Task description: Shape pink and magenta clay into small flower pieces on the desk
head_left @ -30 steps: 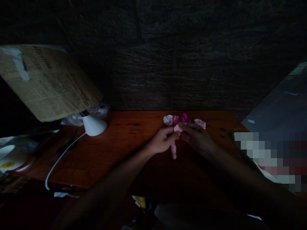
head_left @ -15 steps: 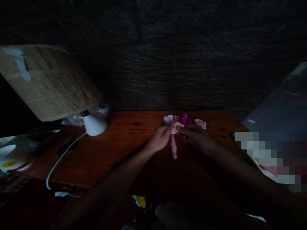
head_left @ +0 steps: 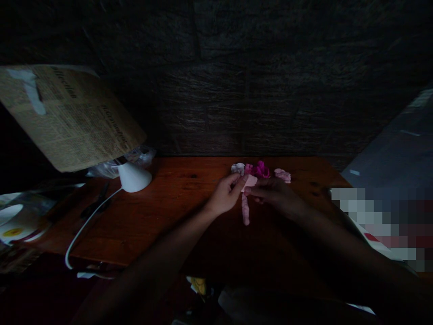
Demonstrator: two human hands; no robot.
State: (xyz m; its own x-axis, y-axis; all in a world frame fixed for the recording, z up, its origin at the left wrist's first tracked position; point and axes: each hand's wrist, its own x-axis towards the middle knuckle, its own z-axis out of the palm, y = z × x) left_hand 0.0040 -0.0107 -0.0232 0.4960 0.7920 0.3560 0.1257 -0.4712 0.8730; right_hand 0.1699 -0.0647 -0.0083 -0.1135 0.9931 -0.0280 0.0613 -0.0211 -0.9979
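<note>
Toward the far edge of the reddish-brown wooden tabletop (head_left: 182, 198), right of its middle: a thin, pale pink flat piece of clay-like stuff (head_left: 250, 182), seemingly raised off the surface. Hands close together on it. Left hand (head_left: 226, 194) pinches its left side, thumb against fingers; right hand (head_left: 280, 197) has fingertips closed on its lower right edge.

State of work, by judgement: this piece looks already flattened, its outline uneven. A knobbly, dusty-pink roll (head_left: 245, 210) lies just nearer the near edge, lengthwise, apparently not yet flattened; whether its upper end touches the flat piece, cannot tell.

Beyond the hands, along the far edge, four finished-looking lumps: a whitish crumpled lump (head_left: 238, 169), a small mid-pink lump (head_left: 249, 169) beside it, a bright magenta folded lump (head_left: 261, 169), then, apart toward the far right corner, a pale pink wrinkled lump (head_left: 283, 175). Surfaces matt, petal-like folds; fine detail lost in dim light.

Far left corner: smooth white conical lamp base (head_left: 135, 178) under a newsprint-patterned lampshade (head_left: 77, 119), clear crinkled plastic (head_left: 144, 155) behind. Rough, dark block wall (head_left: 209, 95) backs everything.
</note>
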